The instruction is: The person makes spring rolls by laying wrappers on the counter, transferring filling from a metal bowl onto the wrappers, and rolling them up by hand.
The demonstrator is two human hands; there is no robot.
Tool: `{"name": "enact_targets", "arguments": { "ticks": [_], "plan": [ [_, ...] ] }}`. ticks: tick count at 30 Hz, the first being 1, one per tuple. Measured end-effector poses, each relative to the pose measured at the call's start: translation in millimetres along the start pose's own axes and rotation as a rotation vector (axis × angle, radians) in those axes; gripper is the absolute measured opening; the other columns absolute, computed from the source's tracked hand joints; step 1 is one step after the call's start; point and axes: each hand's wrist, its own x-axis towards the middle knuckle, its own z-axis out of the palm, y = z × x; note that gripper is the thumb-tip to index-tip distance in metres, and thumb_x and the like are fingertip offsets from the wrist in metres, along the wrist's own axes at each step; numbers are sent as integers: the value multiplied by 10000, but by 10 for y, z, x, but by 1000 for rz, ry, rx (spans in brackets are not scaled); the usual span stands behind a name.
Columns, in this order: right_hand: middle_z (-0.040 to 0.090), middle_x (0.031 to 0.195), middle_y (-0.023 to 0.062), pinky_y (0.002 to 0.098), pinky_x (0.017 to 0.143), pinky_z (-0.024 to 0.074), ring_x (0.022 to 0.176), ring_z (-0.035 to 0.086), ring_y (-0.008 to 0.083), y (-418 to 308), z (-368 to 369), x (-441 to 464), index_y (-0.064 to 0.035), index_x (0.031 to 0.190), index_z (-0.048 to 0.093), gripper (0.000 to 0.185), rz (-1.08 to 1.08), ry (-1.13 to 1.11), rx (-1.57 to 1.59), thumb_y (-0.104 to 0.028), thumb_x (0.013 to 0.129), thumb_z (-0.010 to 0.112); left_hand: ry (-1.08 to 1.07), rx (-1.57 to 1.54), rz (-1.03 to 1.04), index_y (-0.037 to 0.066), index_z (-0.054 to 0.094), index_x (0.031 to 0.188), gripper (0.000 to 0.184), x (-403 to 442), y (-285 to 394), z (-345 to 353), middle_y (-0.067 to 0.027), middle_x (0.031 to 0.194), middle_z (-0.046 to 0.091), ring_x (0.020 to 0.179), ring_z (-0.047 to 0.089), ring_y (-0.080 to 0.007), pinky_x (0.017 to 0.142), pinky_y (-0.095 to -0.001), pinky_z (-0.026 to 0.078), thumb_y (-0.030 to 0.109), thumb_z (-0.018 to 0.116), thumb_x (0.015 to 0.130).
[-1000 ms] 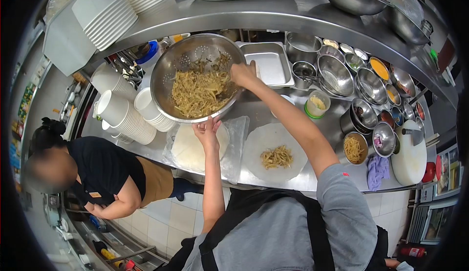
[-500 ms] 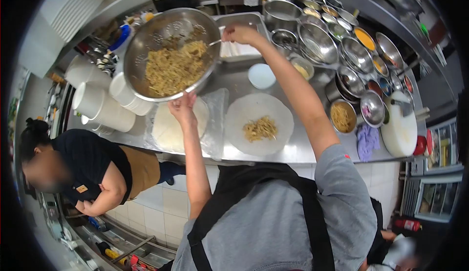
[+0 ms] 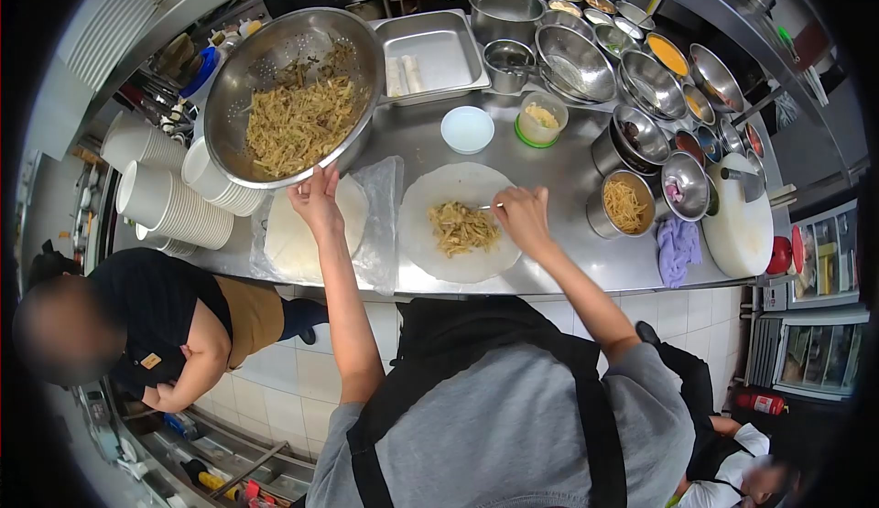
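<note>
While the colander (image 3: 229,122) is gripped at its near rim by the left hand (image 3: 318,201), a thin utensil (image 3: 484,207) is pinched by the closed right hand (image 3: 525,219). Shredded food (image 3: 461,230) is located immediately left of the right hand, on a round sheet (image 3: 417,233) laid on the tabletop (image 3: 568,167).

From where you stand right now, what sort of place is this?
Probably a commercial kitchen: there is a long stainless-steel counter, a large round perforated steel bowl of yellowish shredded food, and stacks of round white tubs.
</note>
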Motion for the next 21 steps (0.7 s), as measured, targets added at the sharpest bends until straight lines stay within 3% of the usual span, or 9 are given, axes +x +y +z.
{"name": "enact_targets", "arguments": {
  "ticks": [2, 8, 11, 14, 16, 21],
  "plan": [
    [555, 725, -4, 398, 747, 281, 762, 537, 169, -67, 71, -178, -131, 728, 600, 58, -81, 157, -50, -137, 732, 657, -2, -2, 0, 28, 386, 1101, 298, -9, -4, -17, -134, 995, 595, 917, 654, -297, 723, -316, 581, 29, 585, 880],
    [527, 749, -22, 369, 750, 266, 767, 498, 144, -27, -42, -306, -136, 759, 587, 80, -195, 333, -107, -147, 742, 664, -1, 2, 6, 22, 417, 1052, 255, 10, -22, -41, -151, 1010, 608, 914, 657, -280, 751, -313, 575, 20, 595, 869],
    [574, 760, -8, 347, 741, 283, 738, 531, 148, 49, -72, -225, -130, 786, 614, 59, 34, 221, 71, -153, 765, 664, 1, 1, -13, 35, 391, 1096, 297, 34, -32, -55, -135, 1002, 600, 912, 657, -290, 728, -315, 581, 19, 586, 874],
    [622, 772, 24, 351, 717, 314, 675, 559, 183, 269, -24, 4, -119, 821, 638, 57, 393, -32, 515, -163, 789, 656, -2, -1, -5, 34, 392, 1094, 292, 22, -21, -47, -137, 1002, 602, 905, 659, -290, 719, -318, 583, 17, 585, 874],
    [647, 780, 56, 368, 693, 343, 623, 571, 219, 176, -310, 396, -104, 854, 654, 93, 393, -29, 651, -178, 799, 650, -2, 1, -3, 30, 392, 1090, 288, 24, -20, -42, -140, 999, 605, 901, 659, -289, 710, -321, 584, 17, 584, 875],
    [644, 767, 87, 397, 727, 377, 717, 623, 249, -564, -725, 1645, -91, 799, 647, 89, -190, 383, 59, -162, 804, 595, 14, -19, 19, 15, 441, 1051, 270, 11, -35, -27, -158, 1014, 618, 889, 661, -282, 741, -328, 577, 35, 624, 854]
  ]
}}
